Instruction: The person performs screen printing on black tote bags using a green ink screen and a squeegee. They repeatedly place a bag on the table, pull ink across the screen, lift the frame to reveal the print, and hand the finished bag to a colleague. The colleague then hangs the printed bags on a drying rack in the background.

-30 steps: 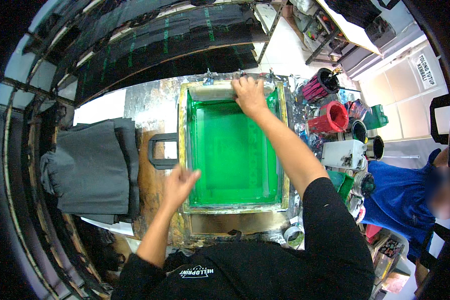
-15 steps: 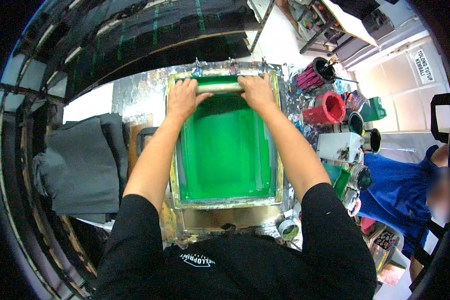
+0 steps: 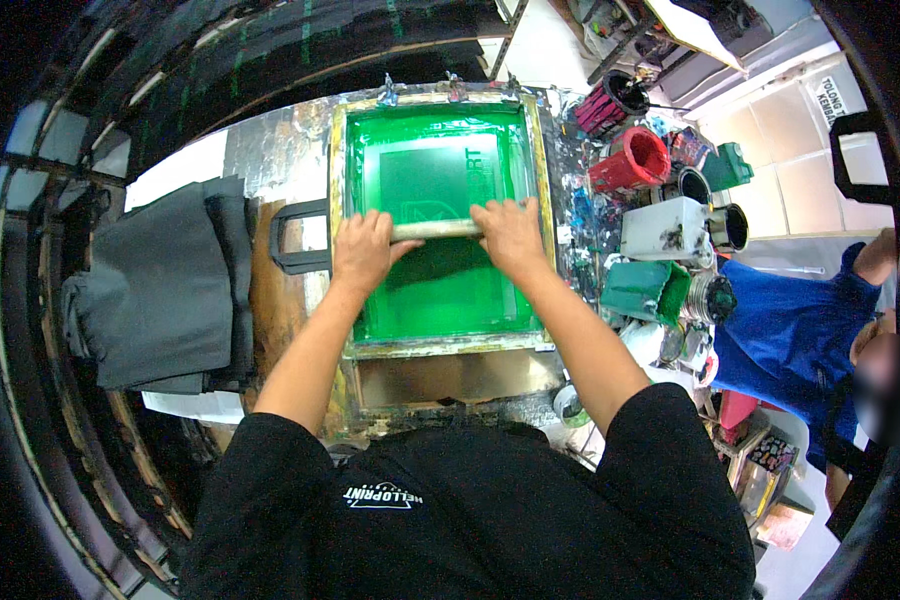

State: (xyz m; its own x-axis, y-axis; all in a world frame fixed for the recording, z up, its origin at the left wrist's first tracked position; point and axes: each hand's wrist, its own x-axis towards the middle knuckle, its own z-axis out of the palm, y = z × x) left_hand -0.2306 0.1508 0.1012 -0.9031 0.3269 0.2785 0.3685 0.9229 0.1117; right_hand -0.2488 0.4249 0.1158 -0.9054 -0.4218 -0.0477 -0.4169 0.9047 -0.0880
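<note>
Since half a second ago the squeegee [image 3: 436, 229] has come from the far edge to mid-screen [image 3: 440, 320]. The left hand [image 3: 362, 252] and right hand [image 3: 511, 236] close their fingers around its ends, spreading pressure evenly across the green mesh.

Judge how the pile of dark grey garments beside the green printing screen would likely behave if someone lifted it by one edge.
The pile of dark grey garments would probably be floppy: its folded layers drape softly and sag at the edges. It looks light for its bulk, being thin cloth. Lifted by one edge, the layers would likely slide apart, since nothing visible binds them.
</note>
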